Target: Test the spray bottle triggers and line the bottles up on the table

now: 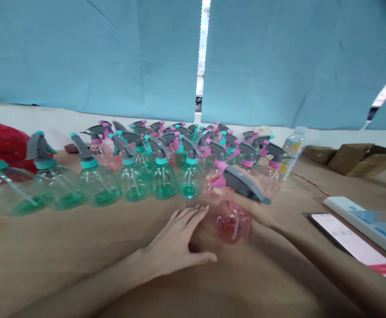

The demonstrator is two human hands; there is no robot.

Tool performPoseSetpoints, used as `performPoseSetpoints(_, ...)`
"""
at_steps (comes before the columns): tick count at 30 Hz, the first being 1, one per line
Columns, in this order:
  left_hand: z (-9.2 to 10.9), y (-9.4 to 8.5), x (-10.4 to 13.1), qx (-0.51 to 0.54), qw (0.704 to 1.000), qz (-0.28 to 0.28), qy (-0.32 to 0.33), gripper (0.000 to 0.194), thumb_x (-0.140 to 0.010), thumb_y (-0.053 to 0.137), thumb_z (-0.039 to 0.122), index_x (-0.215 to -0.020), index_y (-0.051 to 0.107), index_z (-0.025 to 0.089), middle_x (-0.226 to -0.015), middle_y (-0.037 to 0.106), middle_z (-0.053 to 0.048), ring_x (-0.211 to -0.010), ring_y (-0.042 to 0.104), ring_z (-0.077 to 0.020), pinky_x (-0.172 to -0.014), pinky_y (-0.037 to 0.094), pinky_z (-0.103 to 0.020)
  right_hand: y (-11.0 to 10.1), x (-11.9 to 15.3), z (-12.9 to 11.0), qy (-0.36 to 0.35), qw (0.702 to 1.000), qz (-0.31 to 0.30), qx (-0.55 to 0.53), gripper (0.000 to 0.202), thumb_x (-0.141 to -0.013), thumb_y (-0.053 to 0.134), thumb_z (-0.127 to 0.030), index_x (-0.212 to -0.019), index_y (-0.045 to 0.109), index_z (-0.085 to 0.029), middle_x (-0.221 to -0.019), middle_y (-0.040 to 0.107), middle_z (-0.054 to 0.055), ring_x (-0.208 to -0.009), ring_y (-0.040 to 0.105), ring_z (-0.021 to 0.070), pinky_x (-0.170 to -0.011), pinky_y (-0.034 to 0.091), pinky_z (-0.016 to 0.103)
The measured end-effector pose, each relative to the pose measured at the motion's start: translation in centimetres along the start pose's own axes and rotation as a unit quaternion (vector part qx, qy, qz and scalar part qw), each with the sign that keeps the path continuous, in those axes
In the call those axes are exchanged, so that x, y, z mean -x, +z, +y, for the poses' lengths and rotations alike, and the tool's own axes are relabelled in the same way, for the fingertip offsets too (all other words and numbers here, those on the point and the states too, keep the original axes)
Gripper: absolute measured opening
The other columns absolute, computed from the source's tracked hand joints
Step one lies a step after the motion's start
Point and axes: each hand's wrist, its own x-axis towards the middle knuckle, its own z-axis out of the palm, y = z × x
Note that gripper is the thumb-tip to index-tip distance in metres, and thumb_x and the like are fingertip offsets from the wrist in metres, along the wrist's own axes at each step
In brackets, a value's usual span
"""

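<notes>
Pink spray bottle [234, 224] is gripped by the right hand [255, 212], perhaps touching the bench [63, 256], though blur obscures this; the left hand [176, 245] spreads open beside it, and other bottles [161, 179] stand toward the far edge.

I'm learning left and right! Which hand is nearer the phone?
Right. The right hand holds a pink spray bottle, left of the phone; the left hand, spread open, is farther left, beyond the bottle.

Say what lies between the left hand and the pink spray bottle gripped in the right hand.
In the head view, only a bare stretch of brown tabletop shows between the left hand and that pink spray bottle.
</notes>
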Motion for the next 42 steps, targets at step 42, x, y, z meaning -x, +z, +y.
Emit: performPoseSetpoints(42, -1.9, 0.0, 0.8, -0.074, 0.996, -0.035, 0.017, 0.058, -0.086, 0.051, 0.054, -0.135, 0.047, 0.022, -0.146, 0.041, -0.009, -0.134, 0.034, -0.0318, -0.109, 0.027, -0.052, -1.1, -0.5, 1.3, 0.062, 0.997, 0.036, -0.024, 0.028, -0.078, 0.059, -0.053, -0.095, 0.067, -0.032, -0.08, 0.069, 0.0, -0.088, 0.064, 0.0248, -0.079, 0.05, 0.041)
